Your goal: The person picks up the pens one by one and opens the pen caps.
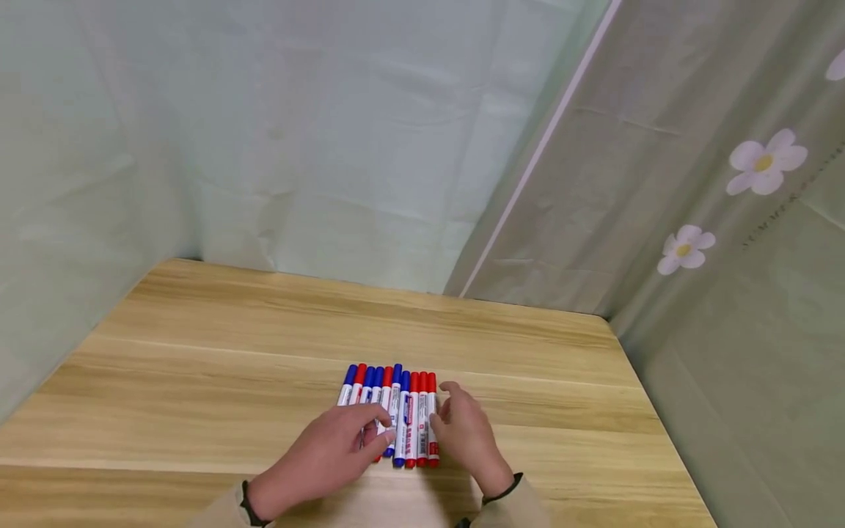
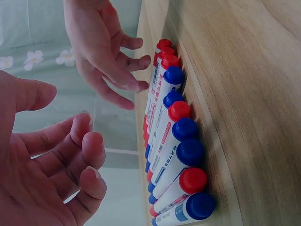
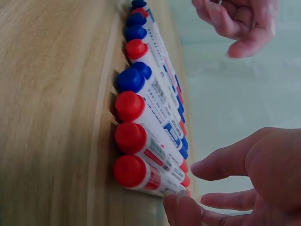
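Several white-bodied markers with red or blue caps lie side by side in a row on the wooden table. Above the left part of the row is my left hand, its fingers loosely bent and holding nothing; it hides the lower ends of some markers. At the row's right end, my right hand is beside the outermost red marker. In the right wrist view its fingertips are close to that marker's far end; whether they touch it I cannot tell. A blue marker lies at the row's left end.
A pale curtain hangs behind the table's back edge. On the right, a grey-green curtain with white flowers runs along the side. The markers' ends do not line up evenly.
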`<state>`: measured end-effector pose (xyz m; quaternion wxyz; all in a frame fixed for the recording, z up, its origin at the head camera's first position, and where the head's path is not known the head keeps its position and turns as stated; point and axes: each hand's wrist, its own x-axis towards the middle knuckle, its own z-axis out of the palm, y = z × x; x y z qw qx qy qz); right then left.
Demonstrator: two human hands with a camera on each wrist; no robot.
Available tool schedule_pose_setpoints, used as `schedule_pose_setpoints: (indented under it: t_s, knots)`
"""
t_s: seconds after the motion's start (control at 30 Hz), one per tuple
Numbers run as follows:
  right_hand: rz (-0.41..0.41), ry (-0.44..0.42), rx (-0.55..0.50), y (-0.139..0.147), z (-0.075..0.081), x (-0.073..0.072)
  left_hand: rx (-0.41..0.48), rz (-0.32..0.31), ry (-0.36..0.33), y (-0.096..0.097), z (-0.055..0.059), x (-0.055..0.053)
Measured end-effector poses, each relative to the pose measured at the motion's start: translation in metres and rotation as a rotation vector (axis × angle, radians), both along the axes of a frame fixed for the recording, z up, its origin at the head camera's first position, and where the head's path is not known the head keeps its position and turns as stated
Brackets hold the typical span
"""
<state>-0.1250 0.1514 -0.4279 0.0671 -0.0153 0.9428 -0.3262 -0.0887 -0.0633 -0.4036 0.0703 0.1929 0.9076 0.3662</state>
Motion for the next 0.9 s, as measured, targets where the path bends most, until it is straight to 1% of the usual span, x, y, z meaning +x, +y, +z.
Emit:
schedule_pose_setpoints:
  t_s: [0.07,0.3,0.5,0.7,0.9]
  knots:
    - [-0.009,0.000,0.018,-0.0024,-0.0013,0.0004,0.002,-0.002,0.003,0.0011,0.0001,0.0007]
    - [-0.043,0.023,0.088,-0.0078,-0.0044,0.0026,0.012,-0.008,-0.021,0.0032,-0.0003,0.0025]
    - [-0.053,0.012,0.130,-0.0078,-0.0075,0.0025,0.016,-0.008,-0.031,0.0038,-0.0002,0.0042]
    - [-0.083,0.011,0.134,-0.0069,-0.0099,-0.0002,0.017,-0.011,-0.016,0.0045,-0.0001,0.0063]
    - [-0.116,-0.014,0.136,-0.0053,-0.0099,-0.0028,0.019,-0.015,-0.024,0.0048,0.0010,0.0073]
